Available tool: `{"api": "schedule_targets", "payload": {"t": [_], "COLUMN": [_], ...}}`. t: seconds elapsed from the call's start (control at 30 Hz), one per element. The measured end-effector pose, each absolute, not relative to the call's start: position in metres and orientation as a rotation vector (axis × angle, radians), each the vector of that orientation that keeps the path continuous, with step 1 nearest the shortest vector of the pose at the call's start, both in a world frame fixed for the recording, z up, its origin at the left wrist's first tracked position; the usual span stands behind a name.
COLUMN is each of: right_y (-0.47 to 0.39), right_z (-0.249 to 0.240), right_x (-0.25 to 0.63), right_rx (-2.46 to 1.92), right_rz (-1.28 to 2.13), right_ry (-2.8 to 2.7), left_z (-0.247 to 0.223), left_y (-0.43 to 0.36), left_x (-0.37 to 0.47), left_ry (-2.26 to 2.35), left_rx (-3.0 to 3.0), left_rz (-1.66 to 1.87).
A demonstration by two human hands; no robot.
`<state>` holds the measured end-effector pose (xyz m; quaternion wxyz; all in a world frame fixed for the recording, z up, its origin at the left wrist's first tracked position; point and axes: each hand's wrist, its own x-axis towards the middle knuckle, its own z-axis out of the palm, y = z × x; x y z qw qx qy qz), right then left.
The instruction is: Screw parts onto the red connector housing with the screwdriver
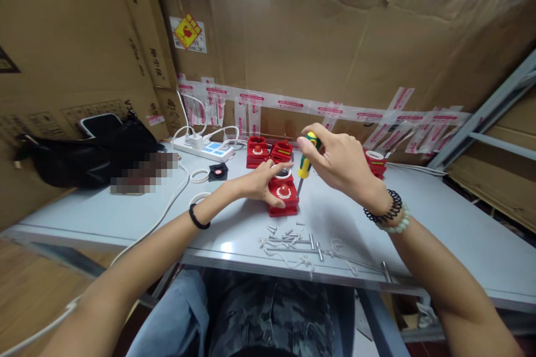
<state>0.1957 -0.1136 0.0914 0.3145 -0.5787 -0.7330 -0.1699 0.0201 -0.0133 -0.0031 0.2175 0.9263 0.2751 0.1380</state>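
A red device [283,209] with a domed red button and a white ring stands on the table in front of me. My left hand [268,181] grips its left side, thumb at the front and fingers over the top. In my right hand [335,156] is a screwdriver [304,169] with a yellow and green handle, held nearly upright. The screwdriver's tip meets the right edge of the red device; whether a screw sits under it is too small to tell. Loose screws [288,234] and metal T-bars [293,249] with white strings lie nearer the table's front edge.
Behind stand more red devices [257,152], with another [376,164] to the right beyond my right hand. A white power strip [205,148] with cables, white rings [199,176] and a black bag [96,150] lie on the left. Cardboard [293,39] walls the back.
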Motion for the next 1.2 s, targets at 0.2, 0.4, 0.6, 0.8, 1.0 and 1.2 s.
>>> {"api": "schedule_targets", "payload": {"t": [0.2, 0.4, 0.6, 0.8, 1.0, 1.2], "right_y": [-0.115, -0.111, -0.111, -0.119, -0.122, -0.124], "right_z": [0.094, 0.086, 0.082, 0.091, 0.096, 0.101], "right_x": [0.197, 0.198, 0.199, 0.200, 0.199, 0.195], "right_rx": [-1.422, -1.493, -1.194, -1.436, -1.558, -1.643], "right_rz": [-0.366, -0.400, -0.224, -0.403, -0.439, -0.483], "right_ry": [-1.953, -1.920, -1.935, -2.026, -2.025, -2.084], "left_z": [-0.002, -0.002, -0.003, -0.002, 0.000, 0.001], "left_y": [-0.014, -0.015, -0.013, -0.014, -0.016, -0.017], "left_x": [0.020, 0.020, 0.019, 0.020, 0.020, 0.020], "left_ry": [0.784, 0.780, 0.775, 0.765, 0.783, 0.785], "left_rx": [2.590, 2.590, 2.594, 2.578, 2.569, 2.579], "left_rz": [0.352, 0.366, 0.366, 0.371, 0.343, 0.349]}}
